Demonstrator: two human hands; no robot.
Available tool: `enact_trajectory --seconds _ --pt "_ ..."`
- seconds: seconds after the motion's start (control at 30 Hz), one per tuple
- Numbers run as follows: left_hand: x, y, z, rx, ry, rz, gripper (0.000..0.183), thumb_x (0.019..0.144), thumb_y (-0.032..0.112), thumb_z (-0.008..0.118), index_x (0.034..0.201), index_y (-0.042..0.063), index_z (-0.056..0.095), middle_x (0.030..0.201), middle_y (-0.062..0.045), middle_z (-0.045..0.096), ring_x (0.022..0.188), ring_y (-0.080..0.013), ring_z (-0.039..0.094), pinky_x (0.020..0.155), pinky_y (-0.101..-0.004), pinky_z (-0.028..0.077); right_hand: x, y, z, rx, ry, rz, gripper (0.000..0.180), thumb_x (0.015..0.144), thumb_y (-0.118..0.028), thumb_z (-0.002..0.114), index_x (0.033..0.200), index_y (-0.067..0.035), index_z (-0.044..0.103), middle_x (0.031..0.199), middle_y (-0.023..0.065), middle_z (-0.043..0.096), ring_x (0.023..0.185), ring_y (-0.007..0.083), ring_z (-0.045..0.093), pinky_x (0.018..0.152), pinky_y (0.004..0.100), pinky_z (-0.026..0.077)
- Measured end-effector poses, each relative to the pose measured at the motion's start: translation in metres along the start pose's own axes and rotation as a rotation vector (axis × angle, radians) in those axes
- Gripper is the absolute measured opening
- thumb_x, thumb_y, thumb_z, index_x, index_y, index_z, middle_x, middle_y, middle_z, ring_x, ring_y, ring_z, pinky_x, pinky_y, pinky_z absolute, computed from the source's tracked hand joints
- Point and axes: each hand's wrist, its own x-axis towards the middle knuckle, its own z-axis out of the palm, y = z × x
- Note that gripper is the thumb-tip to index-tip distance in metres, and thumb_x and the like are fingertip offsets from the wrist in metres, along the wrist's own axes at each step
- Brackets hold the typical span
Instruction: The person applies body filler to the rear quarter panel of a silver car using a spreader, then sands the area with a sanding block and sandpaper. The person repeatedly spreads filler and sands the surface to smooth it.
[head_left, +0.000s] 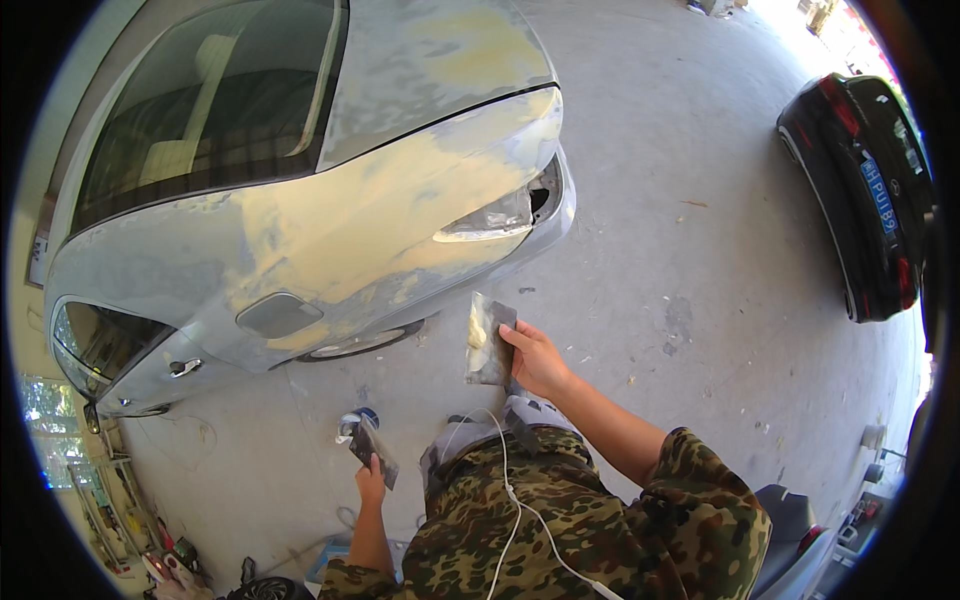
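Observation:
My right hand (537, 361) grips a flat, grey-smeared putty spreader (491, 345) by its right edge. A lump of pale yellow body filler (477, 330) sits near the spreader's left side. Lower and to the left, my left hand (371, 480) holds a second dark, flat spreader (373, 454), tilted. A round open can (358, 421) shows partly behind that one, on the floor. Ahead of both hands stands a grey car (202, 262), its rear quarter panel (352, 214) coated in patchy yellow filler. Neither spreader touches the car.
A bare tail-lamp recess (495, 217) opens at the car's rear corner. A black car (855, 195) is parked at the right. Shelving with tools (112, 510) and a wheel (270, 589) are at lower left. A white cable (510, 491) hangs over my camouflage shirt.

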Motion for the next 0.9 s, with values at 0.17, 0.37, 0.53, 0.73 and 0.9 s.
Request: enact_trajectory --seconds 0.17,0.37,0.53,0.73,0.9 --pt "0.002 -0.013 0.002 0.006 -0.026 0.015 0.07 0.109 0.056 0.062 0.105 -0.014 0.072 0.093 -0.016 0.072 0.082 -0.0253 0.074 0.071 -0.0411 0.065 -0.005 0.007 0.006 -0.051 -0.015 -0.011 0.029 0.114 -0.012 0.055 0.142 -0.005 0.061 0.133 0.0071 0.072 0.12 0.0193 0.071 0.106 0.0412 0.059" --pt "0.034 -0.01 0.014 0.081 -0.116 0.105 0.071 0.109 0.057 0.061 0.1 -0.013 0.073 0.085 -0.019 0.075 0.07 -0.0261 0.076 0.062 -0.0398 0.06 -0.022 0.026 0.022 -0.03 -0.011 -0.083 0.033 0.114 -0.01 0.055 0.146 -0.004 0.06 0.135 0.0082 0.072 0.122 0.0208 0.071 0.107 0.043 0.059" --pt "0.059 -0.012 0.031 -0.022 -0.208 0.073 0.077 0.108 0.06 0.063 0.109 -0.016 0.071 0.096 -0.018 0.073 0.084 -0.0256 0.075 0.071 -0.0416 0.067 -0.031 0.045 0.021 -0.1 0.059 -0.094 0.035 0.116 -0.011 0.051 0.149 -0.007 0.057 0.141 0.0087 0.069 0.128 0.0234 0.069 0.111 0.0473 0.057" --pt "0.068 -0.045 0.045 -0.018 -0.245 0.018 0.075 0.107 0.06 0.063 0.112 -0.014 0.072 0.097 -0.018 0.074 0.084 -0.0279 0.076 0.07 -0.0415 0.068 -0.043 0.076 0.016 -0.08 0.071 -0.118 0.035 0.116 -0.011 0.051 0.15 -0.008 0.057 0.142 0.009 0.069 0.13 0.0245 0.069 0.111 0.0483 0.057" --pt "0.062 -0.082 0.038 0.105 -0.267 -0.035 0.074 0.107 0.061 0.063 0.104 -0.013 0.072 0.091 -0.017 0.072 0.08 -0.0281 0.076 0.066 -0.0419 0.066 -0.047 0.092 0.017 -0.048 0.061 -0.076 0.035 0.115 -0.01 0.051 0.149 -0.007 0.059 0.141 0.0086 0.07 0.129 0.024 0.069 0.109 0.0476 0.058"
